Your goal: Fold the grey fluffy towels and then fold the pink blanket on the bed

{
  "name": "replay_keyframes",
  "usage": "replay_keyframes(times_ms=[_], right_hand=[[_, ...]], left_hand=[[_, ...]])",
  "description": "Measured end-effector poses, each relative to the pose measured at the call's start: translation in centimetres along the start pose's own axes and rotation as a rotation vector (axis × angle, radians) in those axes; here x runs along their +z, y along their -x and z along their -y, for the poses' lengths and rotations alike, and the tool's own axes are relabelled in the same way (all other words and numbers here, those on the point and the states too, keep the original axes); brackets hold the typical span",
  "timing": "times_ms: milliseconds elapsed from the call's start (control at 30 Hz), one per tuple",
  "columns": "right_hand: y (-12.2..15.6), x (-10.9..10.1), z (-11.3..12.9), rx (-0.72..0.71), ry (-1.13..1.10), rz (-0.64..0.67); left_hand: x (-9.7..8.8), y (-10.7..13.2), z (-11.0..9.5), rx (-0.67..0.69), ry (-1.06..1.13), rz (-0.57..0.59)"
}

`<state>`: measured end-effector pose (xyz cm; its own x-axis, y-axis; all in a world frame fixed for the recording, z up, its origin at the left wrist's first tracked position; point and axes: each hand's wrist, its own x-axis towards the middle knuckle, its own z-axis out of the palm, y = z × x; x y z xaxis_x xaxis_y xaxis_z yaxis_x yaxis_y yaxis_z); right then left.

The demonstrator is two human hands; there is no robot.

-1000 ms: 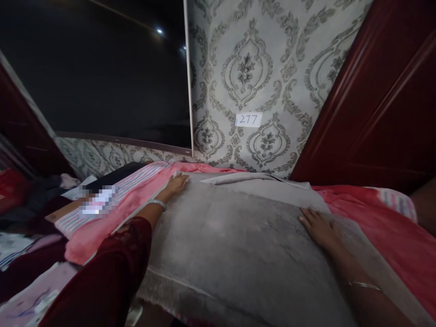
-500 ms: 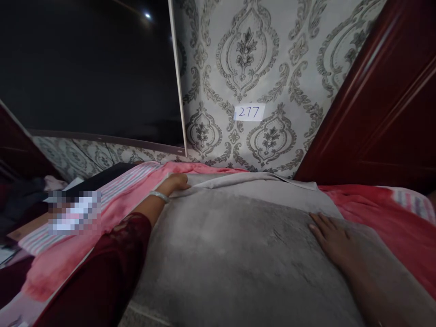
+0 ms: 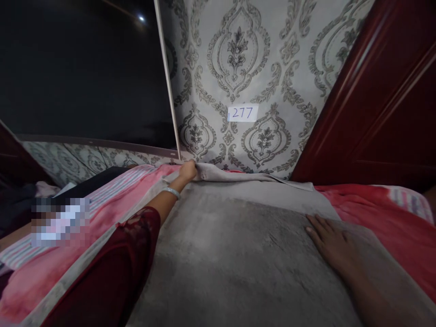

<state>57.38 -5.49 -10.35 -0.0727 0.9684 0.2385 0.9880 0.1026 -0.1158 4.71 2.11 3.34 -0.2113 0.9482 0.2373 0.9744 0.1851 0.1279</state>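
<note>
A soft grey cloth (image 3: 238, 254) is spread out before me, with a paler strip along its far side. At its far left, my left hand (image 3: 188, 171) is closed on the cloth's edge and holds it up a little, so a loose fold runs to the right from it. A pale bangle (image 3: 172, 192) circles the left wrist. My right hand (image 3: 329, 240) lies flat on the right part of the cloth, its fingers stretched out and holding nothing.
Under the grey cloth lies a pink and red blanket (image 3: 381, 222) with striped edges. Behind stand a patterned wall with a paper label (image 3: 243, 113), a dark screen (image 3: 85, 77) at left and a dark red wooden panel (image 3: 391, 104) at right. A blurred patch covers something at left.
My left hand has moved farther away and to the right, lifting the cloth's far edge into a raised fold. The right hand stays flat in about the same place. The view has shifted slightly.
</note>
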Motion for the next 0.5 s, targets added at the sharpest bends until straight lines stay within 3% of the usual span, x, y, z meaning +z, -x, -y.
replay_keyframes(times_ms=[67, 267, 500], right_hand=[[0.0, -0.2, 0.1, -0.001, 0.009, 0.005], [0.0, -0.7, 0.5, 0.024, 0.028, 0.050], [0.2, -0.4, 0.1, 0.004, 0.023, 0.018]], left_hand=[[0.5, -0.4, -0.4, 0.029, -0.009, -0.011], [3.1, 1.0, 0.6, 0.050, -0.036, 0.132], [2.6, 4.8, 3.0, 0.163, 0.010, 0.143]])
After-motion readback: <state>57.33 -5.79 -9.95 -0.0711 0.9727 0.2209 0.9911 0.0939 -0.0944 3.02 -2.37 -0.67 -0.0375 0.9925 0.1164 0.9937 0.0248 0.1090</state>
